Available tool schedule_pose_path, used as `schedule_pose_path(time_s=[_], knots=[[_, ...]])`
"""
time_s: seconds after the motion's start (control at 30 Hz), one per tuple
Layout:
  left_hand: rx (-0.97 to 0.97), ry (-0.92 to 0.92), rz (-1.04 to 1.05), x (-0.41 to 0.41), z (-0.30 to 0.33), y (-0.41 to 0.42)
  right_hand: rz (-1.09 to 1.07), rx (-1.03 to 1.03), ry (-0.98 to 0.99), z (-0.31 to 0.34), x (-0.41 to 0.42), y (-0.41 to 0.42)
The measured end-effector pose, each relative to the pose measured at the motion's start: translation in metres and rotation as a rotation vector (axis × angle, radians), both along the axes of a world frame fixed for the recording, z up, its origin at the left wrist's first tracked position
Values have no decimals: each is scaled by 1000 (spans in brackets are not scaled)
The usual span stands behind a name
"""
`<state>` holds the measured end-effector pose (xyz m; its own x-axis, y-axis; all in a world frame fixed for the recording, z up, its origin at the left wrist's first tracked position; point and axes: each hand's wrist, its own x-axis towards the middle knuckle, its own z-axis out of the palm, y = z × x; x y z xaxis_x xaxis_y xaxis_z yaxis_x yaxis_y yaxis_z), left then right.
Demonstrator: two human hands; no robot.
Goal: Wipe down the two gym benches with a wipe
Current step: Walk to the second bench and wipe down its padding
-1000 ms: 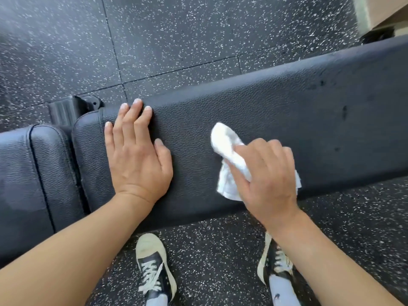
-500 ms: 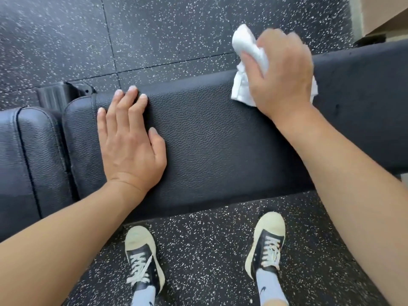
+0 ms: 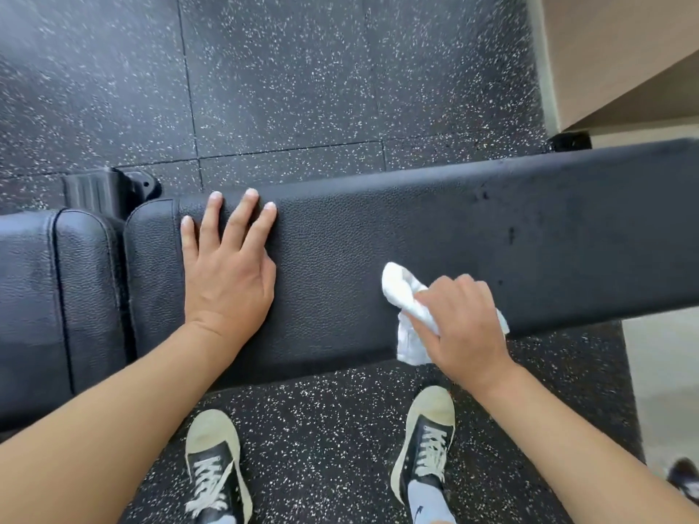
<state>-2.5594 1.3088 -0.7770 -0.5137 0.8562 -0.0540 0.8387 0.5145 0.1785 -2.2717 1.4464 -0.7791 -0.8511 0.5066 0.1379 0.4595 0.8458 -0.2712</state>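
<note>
A long black padded bench pad runs across the view from left to right. A second black pad butts against its left end. My left hand lies flat on the long pad near its left end, fingers spread, holding nothing. My right hand is closed on a crumpled white wipe and presses it on the pad's near edge, right of centre. Part of the wipe hangs over that edge.
Black speckled rubber floor lies beyond and in front of the bench. A black bench foot sticks out behind the gap between the pads. My two sneakers stand close to the bench. A tan wall is at the top right.
My right hand swept the wipe from the near side to the pad's far edge, then back to the near edge. My left hand stayed flat on the pad.
</note>
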Motion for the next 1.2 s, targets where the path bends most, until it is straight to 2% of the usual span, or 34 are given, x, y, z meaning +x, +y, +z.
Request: schedule_pose_path(time_s=[0.07,0.17,0.27,0.4,0.5,0.6,0.7,0.87,1.0,1.1,1.2], knots=[[-47,-1,-9,0,4,2,35,18,2,3,-22,37],[-110,-8,-10,1,13,8,-217,38,73,4,-76,110],[-103,-68,-67,19,23,26,-384,51,21,4,-114,149],[-72,-114,-199,60,27,69,-299,18,87,5,-82,99],[-46,-131,-143,68,18,110,-183,-61,99,1,-17,25],[-2,-125,-15,74,5,136,-62,-54,81,-6,33,-11],[59,-77,43,79,-5,139,12,7,67,-7,30,7],[79,-51,56,81,-8,140,-302,27,181,2,-58,100],[79,-37,46,82,-9,141,-392,58,106,3,-112,149],[73,-39,48,81,-10,140,-287,2,166,1,-88,125],[67,-37,45,79,-13,140,-156,-79,168,-3,-16,65]])
